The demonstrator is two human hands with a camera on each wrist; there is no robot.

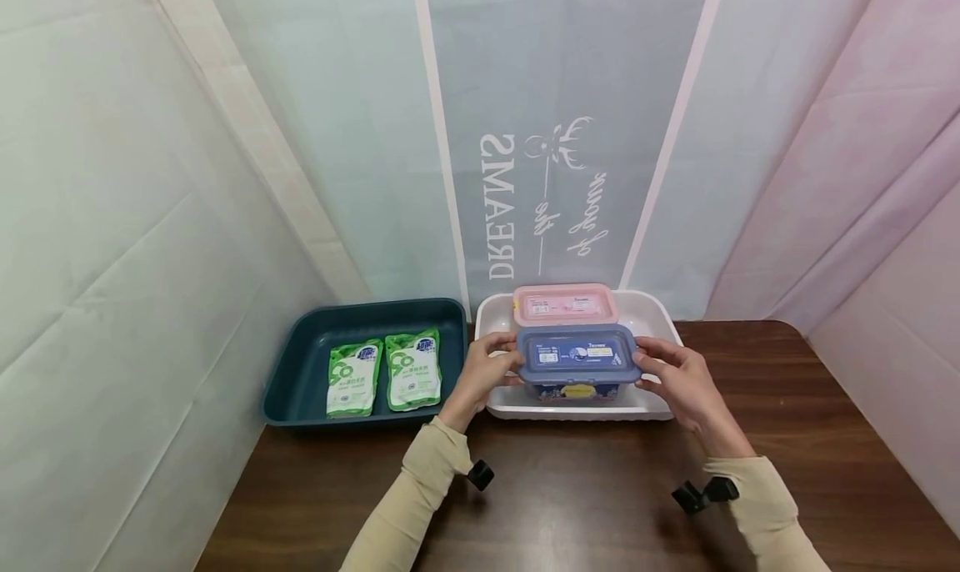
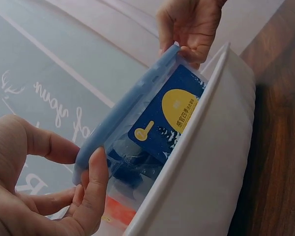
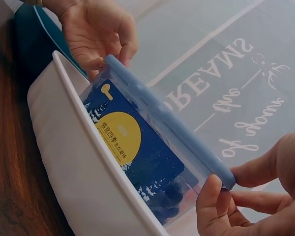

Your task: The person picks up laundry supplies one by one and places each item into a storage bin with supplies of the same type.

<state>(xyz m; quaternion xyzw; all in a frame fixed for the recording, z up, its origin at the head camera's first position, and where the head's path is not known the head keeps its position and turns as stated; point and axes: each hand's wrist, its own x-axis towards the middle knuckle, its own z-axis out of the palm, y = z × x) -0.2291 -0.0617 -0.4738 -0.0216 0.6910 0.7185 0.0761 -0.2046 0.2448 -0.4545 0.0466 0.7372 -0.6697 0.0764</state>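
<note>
A clear plastic box of laundry pods [image 1: 577, 355] with a blue lid is held level at the white tray [image 1: 498, 403]. My left hand [image 1: 483, 374] pinches the lid's left end between thumb and fingers. At the opposite end, my right hand [image 1: 684, 382] grips the lid the same way. Both wrist views show the dark blue label [image 3: 130, 135] with a yellow circle on the box's front. The tray's front wall [image 2: 206, 147] hides the lower part of the box. Behind it in the tray is a second box [image 1: 566, 303] with a pink lid.
Left of the white tray stands a dark teal tray [image 1: 296, 359]. Two green and white pouches [image 1: 352, 380] lie side by side in it. Both trays are on a brown wooden table [image 1: 570, 489], with a printed curtain [image 1: 555, 72] hanging behind and pale fabric at the sides.
</note>
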